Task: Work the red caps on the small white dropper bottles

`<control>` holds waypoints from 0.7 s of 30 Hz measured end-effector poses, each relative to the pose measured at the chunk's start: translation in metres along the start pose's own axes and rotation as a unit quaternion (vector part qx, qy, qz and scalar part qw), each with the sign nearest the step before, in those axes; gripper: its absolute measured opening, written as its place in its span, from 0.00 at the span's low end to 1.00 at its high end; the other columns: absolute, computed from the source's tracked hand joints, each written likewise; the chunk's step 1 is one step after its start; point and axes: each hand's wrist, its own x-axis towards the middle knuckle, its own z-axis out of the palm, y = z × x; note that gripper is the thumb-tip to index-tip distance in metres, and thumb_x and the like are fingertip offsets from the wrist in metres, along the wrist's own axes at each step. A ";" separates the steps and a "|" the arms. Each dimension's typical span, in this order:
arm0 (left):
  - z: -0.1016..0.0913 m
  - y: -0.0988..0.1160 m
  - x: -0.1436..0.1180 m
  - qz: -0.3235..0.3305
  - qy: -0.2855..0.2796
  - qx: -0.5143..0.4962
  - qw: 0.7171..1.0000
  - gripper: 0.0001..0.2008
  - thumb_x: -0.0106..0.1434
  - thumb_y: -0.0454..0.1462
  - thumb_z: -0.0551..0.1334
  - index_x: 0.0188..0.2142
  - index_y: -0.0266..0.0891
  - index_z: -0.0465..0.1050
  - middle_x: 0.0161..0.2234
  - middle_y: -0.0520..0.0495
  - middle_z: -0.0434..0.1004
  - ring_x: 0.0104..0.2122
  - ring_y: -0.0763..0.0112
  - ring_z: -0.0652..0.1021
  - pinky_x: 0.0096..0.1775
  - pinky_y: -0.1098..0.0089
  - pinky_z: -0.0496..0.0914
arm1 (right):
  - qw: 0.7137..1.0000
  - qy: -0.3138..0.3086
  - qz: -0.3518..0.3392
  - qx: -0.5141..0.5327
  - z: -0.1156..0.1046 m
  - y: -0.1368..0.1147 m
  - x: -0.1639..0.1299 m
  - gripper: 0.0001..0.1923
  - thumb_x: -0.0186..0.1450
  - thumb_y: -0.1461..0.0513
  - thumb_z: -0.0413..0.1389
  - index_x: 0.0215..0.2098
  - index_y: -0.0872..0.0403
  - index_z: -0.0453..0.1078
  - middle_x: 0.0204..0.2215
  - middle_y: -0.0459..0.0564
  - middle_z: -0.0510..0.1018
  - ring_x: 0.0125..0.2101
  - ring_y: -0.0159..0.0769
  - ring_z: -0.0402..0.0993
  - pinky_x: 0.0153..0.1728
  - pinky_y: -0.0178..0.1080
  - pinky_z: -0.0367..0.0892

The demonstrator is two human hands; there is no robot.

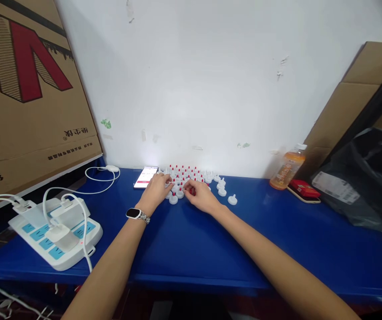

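Caps, tiny white ones with red tips (186, 174), packed in rows right at the fingertips of both hands, against the wall at the back of the blue table (191, 249). Left hand (155, 190) lies curled over the near-left edge of the bunch, fingers bent down onto the pieces, but I can't tell if it's actually pinching one. Right hand (200, 195) looks closed on a small red bit (191, 191) between thumb and fingertips.

What could go wrong, I reckon: the caps stand so tight that 1 clumsy nudge from a knuckle could tip a whole row. The loose white caps (226, 192) just right of the right fingers could roll off if a sleeve or wrist sweeps them.

Just left of the left fingers lies a phone (146, 176), screen lit, text too small to read. Further left, a white power strip (55, 231) with chargers plugged in. The cardboard box (27, 89) beyond has a big red letter and upside-down Chinese characters I can't make out. Well right of the hands: an orange drink bottle (287, 169), label unreadable, and a red pack (304, 190).
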 end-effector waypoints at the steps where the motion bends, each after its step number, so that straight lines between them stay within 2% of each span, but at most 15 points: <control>1: 0.000 0.001 0.000 -0.009 0.001 -0.013 1.000 0.08 0.64 0.39 0.60 0.37 0.37 0.75 0.35 0.42 0.77 0.38 0.58 0.76 0.43 0.60 0.70 | 1.000 0.006 0.002 -0.002 -0.002 0.000 -0.002 0.05 0.62 0.65 0.55 0.36 0.53 0.71 0.28 0.45 0.78 0.27 0.31 0.71 0.32 0.34 0.64; 6: 0.004 0.005 0.004 -0.045 -0.009 -0.075 0.996 0.06 0.63 0.37 0.60 0.33 0.38 0.75 0.30 0.45 0.79 0.32 0.64 0.78 0.36 0.65 0.70 | 0.999 0.033 0.013 -0.008 -0.015 0.000 -0.009 0.05 0.63 0.64 0.54 0.34 0.53 0.72 0.26 0.45 0.78 0.25 0.31 0.70 0.31 0.34 0.64; 11: 0.009 0.005 0.005 -0.064 0.027 -0.042 0.997 0.09 0.61 0.41 0.62 0.36 0.38 0.76 0.32 0.44 0.80 0.34 0.62 0.78 0.37 0.64 0.71 | 0.999 0.032 0.038 -0.007 -0.025 0.001 -0.013 0.07 0.63 0.63 0.53 0.30 0.53 0.72 0.25 0.45 0.78 0.24 0.30 0.69 0.29 0.34 0.63; 17: 0.008 0.003 0.006 -0.039 0.008 -0.018 0.999 0.10 0.63 0.40 0.59 0.32 0.39 0.78 0.32 0.43 0.80 0.35 0.61 0.77 0.38 0.63 0.70 | 0.996 0.067 0.052 -0.028 -0.032 0.008 -0.015 0.08 0.63 0.61 0.53 0.29 0.53 0.72 0.22 0.44 0.76 0.23 0.31 0.69 0.28 0.34 0.61; 21: 0.003 0.000 0.007 -0.022 -0.001 -0.009 1.000 0.09 0.63 0.37 0.59 0.31 0.38 0.77 0.32 0.43 0.79 0.34 0.60 0.77 0.37 0.63 0.69 | 0.995 0.037 0.070 -0.059 -0.033 0.009 -0.030 0.08 0.65 0.61 0.52 0.29 0.52 0.70 0.19 0.43 0.74 0.21 0.31 0.69 0.26 0.34 0.59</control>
